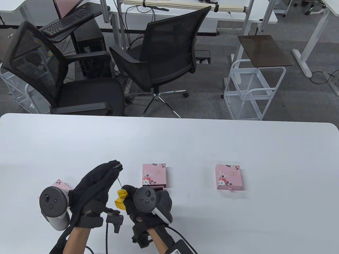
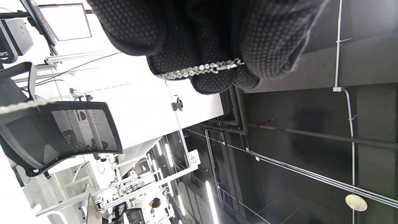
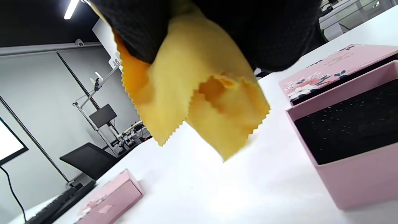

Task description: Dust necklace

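Chain strung between two hands

Left hand [image 1: 98, 182] fingers pinch the necklace [image 1: 118, 177]; it slants down to the cloth [image 1: 121, 199] pinched by right hand [image 1: 143, 205] fingers.

The number 47 is printed on a small white tag [image 2: 193, 160] fixed to a metal frame rail in the left wrist view. The number 48 is printed on a similar white tag [image 3: 115, 61] in the right wrist view. The gold lettering on the pink box lid [image 3: 335, 67] cannot be read.
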Demonstrator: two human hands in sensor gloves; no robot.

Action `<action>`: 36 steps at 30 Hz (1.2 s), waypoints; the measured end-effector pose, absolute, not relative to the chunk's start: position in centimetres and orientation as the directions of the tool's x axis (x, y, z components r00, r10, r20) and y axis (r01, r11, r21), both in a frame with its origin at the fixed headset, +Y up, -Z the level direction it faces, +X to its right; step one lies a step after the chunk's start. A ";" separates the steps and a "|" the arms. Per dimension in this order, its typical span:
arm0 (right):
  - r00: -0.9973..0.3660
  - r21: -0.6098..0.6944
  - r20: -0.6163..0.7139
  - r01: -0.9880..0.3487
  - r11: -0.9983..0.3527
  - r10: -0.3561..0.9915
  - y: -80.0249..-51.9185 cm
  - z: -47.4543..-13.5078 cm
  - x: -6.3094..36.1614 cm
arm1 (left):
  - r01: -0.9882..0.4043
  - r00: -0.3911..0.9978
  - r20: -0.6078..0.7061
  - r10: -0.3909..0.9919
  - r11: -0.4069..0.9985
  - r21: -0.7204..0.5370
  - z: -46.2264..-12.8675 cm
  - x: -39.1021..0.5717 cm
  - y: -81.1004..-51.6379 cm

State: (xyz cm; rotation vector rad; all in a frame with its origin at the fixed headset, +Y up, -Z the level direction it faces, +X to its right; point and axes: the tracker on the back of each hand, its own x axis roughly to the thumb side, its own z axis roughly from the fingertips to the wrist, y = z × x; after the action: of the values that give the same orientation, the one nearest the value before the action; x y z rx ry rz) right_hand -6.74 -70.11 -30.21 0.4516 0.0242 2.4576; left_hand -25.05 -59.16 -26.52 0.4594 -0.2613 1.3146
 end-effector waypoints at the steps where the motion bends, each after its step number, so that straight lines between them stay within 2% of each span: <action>1: -0.746 0.125 0.314 -0.581 -0.804 0.587 -70.2 -30.2 -6.7 | -0.967 0.241 0.437 0.866 0.179 0.179 -26.5 -25.2 -59.1; 7: -0.729 0.143 0.310 -0.599 -0.788 0.610 -70.2 -30.1 -6.9 | -0.970 0.225 0.443 0.868 0.156 0.186 -26.3 -25.8 -58.8; 13: -0.783 0.120 0.330 -0.520 -0.846 0.528 -70.3 -29.9 -7.3 | -0.969 0.219 0.447 0.868 0.140 0.202 -26.2 -26.3 -58.7; 20: -0.774 0.129 0.330 -0.530 -0.838 0.540 -70.5 -29.8 -7.5 | -0.965 0.219 0.453 0.864 0.125 0.229 -25.9 -27.0 -58.3; 27: -0.799 0.133 0.361 -0.465 -0.875 0.480 -70.3 -29.7 -7.7 | -0.963 0.220 0.437 0.872 0.124 0.238 -26.1 -27.3 -58.4; 36: -0.814 0.234 0.381 -0.375 -0.897 0.439 -70.6 -30.2 -7.5 | -0.960 0.200 0.437 0.877 0.087 0.264 -25.8 -28.3 -58.2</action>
State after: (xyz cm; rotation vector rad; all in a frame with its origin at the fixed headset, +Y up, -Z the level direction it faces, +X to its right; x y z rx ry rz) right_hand -7.50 -70.56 -30.18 0.6026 0.2061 2.6337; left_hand -28.29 -58.19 -25.84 0.5527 -0.1823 1.3793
